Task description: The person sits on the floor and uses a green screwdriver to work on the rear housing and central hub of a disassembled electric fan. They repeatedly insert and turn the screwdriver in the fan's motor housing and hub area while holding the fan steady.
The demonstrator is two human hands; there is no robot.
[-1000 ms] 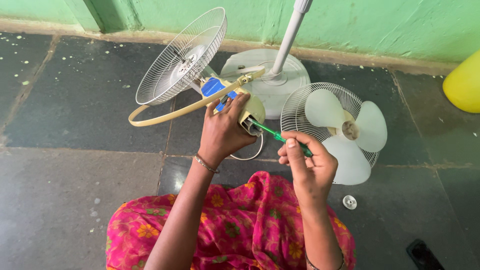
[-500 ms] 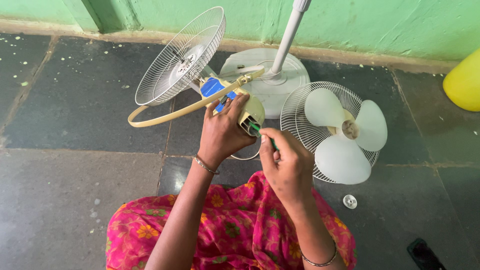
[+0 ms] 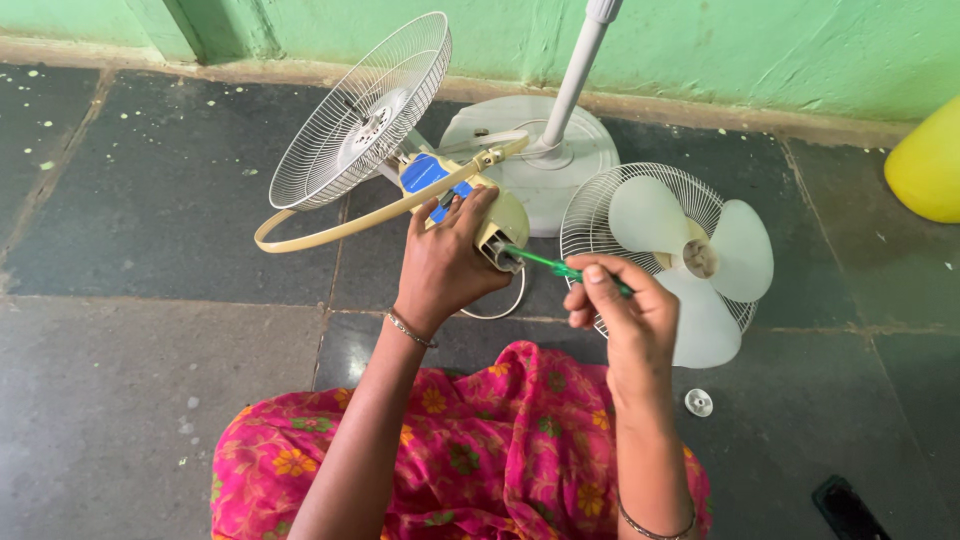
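Note:
My left hand grips the cream motor housing of a dismantled fan, held above the floor. A wire rear grille and a cream ring are still attached to it, along with a blue part. My right hand holds a green-handled screwdriver, its tip against the back end of the housing. The right hand sits just right of the left, over my lap in pink floral cloth.
The fan's round base and white pole stand behind. A second wire grille with the pale three-blade propeller lies on the stone floor at right. A small clear cap, a yellow container and a black object lie nearby.
My right hand drew close over the housing half a second ago, then moved back to the right, so the green screwdriver shaft shows again. The left hand and fan body stayed put.

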